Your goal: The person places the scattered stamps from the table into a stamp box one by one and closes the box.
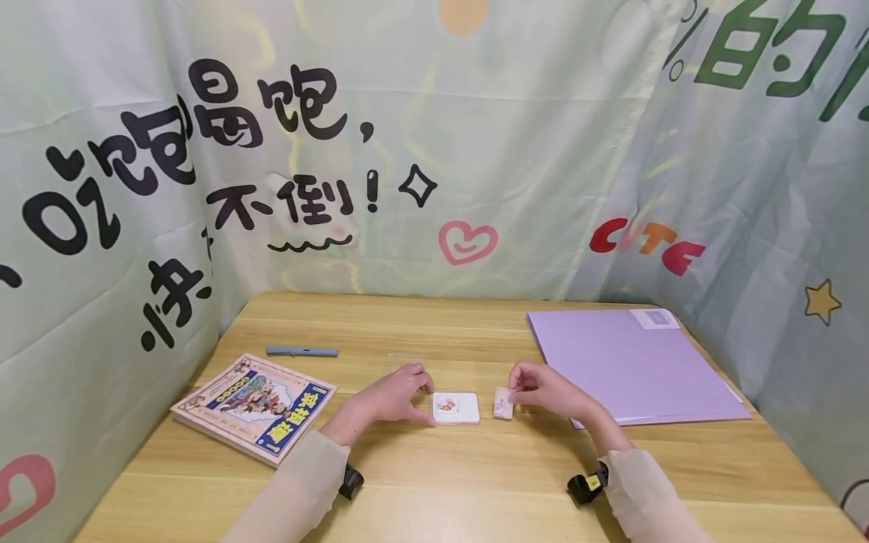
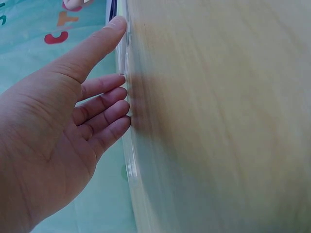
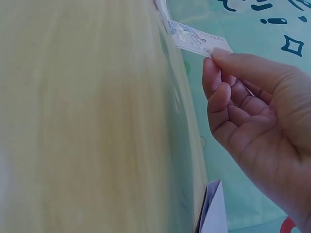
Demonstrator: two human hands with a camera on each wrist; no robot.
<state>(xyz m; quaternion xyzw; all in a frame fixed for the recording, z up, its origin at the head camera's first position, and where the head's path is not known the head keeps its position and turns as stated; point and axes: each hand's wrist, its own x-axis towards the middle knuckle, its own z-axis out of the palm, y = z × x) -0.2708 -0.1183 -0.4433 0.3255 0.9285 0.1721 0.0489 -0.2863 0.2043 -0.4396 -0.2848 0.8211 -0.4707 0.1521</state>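
Note:
Between the two hands, a small flat white case (image 1: 465, 408) with rounded corners and a little picture on it lies on the table. My left hand (image 1: 399, 394) is at its left end, thumb and fingertips spread along that edge and touching down by the table. Seen from the left wrist, the fingers of this hand (image 2: 73, 111) are loosely bent and the thumb is nearly straight. A small pale pink stamp (image 1: 502, 403) with a printed figure is pinched by one end between the thumb and forefinger of my right hand (image 1: 546, 388). It stands just right of the case, with its printed face showing (image 3: 197, 39).
A comic book (image 1: 261, 403) lies at the left, with a blue-grey pen (image 1: 302, 351) behind it. A large purple folder (image 1: 611, 369) covers the right rear of the wooden table (image 1: 462, 490). A thin clear strip edge (image 1: 407, 355) shows behind the left hand. Printed curtains (image 1: 407, 264) enclose the table.

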